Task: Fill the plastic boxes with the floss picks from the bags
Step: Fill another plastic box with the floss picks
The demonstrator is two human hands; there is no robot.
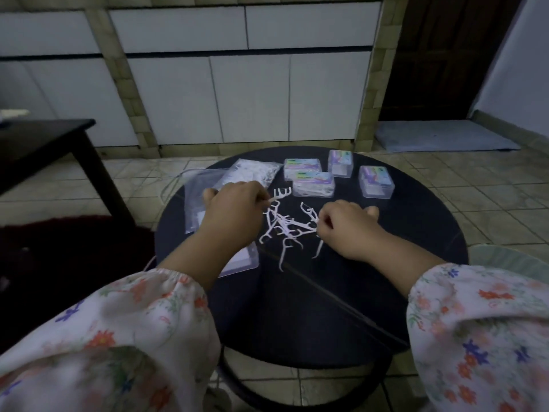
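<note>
Several white floss picks [283, 230] lie in a loose pile in the middle of the round black table [326, 307]. My left hand [234, 212] pinches a few picks by their handles, their heads fanned out at its right. My right hand [346, 230] pinches picks at the pile's right edge. A full bag of floss picks [252, 172] lies behind my left hand, beside an emptied clear bag [197, 197]. Several clear plastic boxes [313, 184] with purple labels stand at the table's far side. An open clear box [240, 260] lies partly under my left forearm.
A dark low table [44, 144] stands at the left over a dark red rug [74, 257]. White cabinet doors [249, 96] line the wall ahead. A grey mat [442, 135] lies by a dark door at the far right. Tiled floor surrounds the table.
</note>
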